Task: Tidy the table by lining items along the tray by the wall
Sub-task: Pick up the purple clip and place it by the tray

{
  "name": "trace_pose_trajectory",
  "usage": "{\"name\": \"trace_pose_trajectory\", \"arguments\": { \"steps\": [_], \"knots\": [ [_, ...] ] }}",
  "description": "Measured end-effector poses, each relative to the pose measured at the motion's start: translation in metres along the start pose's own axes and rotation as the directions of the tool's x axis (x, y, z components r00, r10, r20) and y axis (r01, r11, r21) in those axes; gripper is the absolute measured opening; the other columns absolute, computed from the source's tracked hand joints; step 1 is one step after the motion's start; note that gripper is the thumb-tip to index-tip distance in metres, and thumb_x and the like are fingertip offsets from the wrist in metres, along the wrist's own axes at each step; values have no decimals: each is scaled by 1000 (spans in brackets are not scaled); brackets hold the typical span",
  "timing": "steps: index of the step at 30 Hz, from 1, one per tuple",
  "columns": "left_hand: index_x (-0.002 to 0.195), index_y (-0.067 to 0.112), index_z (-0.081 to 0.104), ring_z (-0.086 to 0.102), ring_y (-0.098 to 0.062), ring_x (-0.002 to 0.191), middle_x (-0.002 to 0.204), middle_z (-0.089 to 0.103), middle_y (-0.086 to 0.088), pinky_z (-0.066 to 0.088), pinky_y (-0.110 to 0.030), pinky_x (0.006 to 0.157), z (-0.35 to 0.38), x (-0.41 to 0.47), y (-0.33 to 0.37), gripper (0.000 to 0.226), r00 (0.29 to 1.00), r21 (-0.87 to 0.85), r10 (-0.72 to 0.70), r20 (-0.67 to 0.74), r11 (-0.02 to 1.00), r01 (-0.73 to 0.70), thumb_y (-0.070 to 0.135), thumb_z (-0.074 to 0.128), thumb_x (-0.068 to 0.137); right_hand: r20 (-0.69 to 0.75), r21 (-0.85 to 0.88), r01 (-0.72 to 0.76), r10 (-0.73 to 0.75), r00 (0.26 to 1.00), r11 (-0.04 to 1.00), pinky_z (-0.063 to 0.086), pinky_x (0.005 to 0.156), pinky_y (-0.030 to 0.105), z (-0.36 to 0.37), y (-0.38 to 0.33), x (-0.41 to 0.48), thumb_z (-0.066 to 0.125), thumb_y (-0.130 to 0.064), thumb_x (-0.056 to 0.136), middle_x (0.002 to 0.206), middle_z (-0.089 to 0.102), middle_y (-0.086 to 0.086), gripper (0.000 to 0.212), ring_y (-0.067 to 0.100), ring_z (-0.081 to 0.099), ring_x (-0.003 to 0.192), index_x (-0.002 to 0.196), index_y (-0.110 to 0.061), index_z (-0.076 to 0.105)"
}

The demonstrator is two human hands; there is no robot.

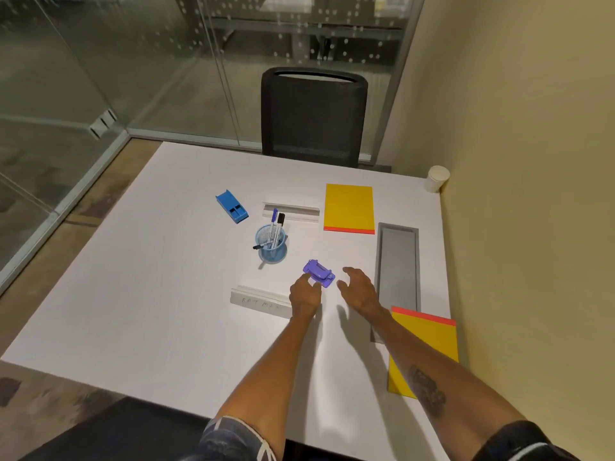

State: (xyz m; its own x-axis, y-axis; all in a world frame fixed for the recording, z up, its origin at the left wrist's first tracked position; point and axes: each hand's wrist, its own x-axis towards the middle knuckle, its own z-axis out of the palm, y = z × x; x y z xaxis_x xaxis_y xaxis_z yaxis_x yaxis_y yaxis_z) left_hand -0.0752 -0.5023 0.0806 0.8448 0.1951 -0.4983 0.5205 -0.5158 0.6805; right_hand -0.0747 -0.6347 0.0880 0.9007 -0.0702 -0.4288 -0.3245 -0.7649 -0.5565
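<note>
— Where's the purple punch (318, 273)?
— Mid-table, just left of the tray (397, 261), not lined up yet. The left hand (304, 292) touches its near edge; I can't tell if that's a real grip. The right hand (359, 287) hovers beside it, fingers spread.
— What's left?
— Most of it, I'd judge: the blue cup (271, 249) holding markers (273, 224), and the blue box (232, 206).

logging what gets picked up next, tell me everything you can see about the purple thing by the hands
The purple thing looks like a small hole punch of glossy plastic: a flat base with a raised lever on top. It lies flat on the white table, turned diagonally, between the blue mesh cup and the grey tray. The left hand touches its near-left end with its fingertips; whether they pinch it is unclear. The right hand hovers open to its right, apart from it.
</note>
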Motion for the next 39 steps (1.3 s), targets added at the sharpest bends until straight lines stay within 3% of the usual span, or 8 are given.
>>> {"name": "trace_pose_trajectory", "arguments": {
  "steps": [8, 19, 24, 28, 33, 39],
  "knots": [
    [145, 8, 47, 43, -27, 140, 151, 47, -9, 32, -36, 116, 3, 35, -9, 48, 990, -99, -135, 46, 985, 139, 24, 50, 100, 19, 8, -42, 42, 999, 999, 31, 118, 33, 14, -6, 23, 48, -18, 102, 152, 44, 10, 46, 25, 41, 141, 147, -7, 42],
    [140, 7, 55, 45, -28, 139, 148, 51, -9, 34, -37, 117, 12, 53, -15, 44, 972, -168, -217, 91, 959, 230, 25, 51, 100, 71, -5, -86, 86, 994, 996, 36, 114, 35, 19, -1, 45, 49, -16, 101, 147, 49, 11, 44, 27, 48, 135, 144, -6, 47],
    [132, -4, 58, 50, -36, 132, 140, 56, -19, 40, -43, 110, 19, 64, -14, 43, 965, -150, -255, 57, 954, 260, 23, 51, 98, 87, 57, -105, 100, 991, 993, 39, 107, 31, 21, 3, 59, 49, -15, 99, 143, 54, 12, 41, 27, 53, 130, 139, -6, 52],
    [142, 5, 51, 47, -29, 138, 148, 51, -10, 36, -40, 115, 25, 68, -9, 47, 953, -176, -294, 76, 937, 303, 22, 52, 98, 97, 123, -113, 102, 990, 986, 44, 101, 36, 21, 5, 72, 52, -12, 96, 132, 61, 17, 37, 33, 57, 121, 131, 0, 56],
    [130, -4, 57, 53, -36, 129, 135, 59, -20, 42, -44, 109, 39, 78, -8, 42, 934, -165, -352, 58, 920, 356, 22, 50, 98, 139, 156, -120, 98, 985, 980, 46, 103, 42, 24, 1, 90, 56, -10, 93, 128, 64, 17, 36, 34, 58, 119, 128, 1, 58],
    [113, 5, 71, 63, -32, 114, 117, 71, -14, 49, -35, 95, 44, 92, -4, 31, 918, -254, -395, 29, 886, 389, 25, 55, 95, 145, 163, -108, 85, 986, 981, 44, 102, 37, 29, 2, 105, 50, -3, 93, 125, 66, 15, 34, 34, 58, 118, 125, 0, 61]
  ]
}}
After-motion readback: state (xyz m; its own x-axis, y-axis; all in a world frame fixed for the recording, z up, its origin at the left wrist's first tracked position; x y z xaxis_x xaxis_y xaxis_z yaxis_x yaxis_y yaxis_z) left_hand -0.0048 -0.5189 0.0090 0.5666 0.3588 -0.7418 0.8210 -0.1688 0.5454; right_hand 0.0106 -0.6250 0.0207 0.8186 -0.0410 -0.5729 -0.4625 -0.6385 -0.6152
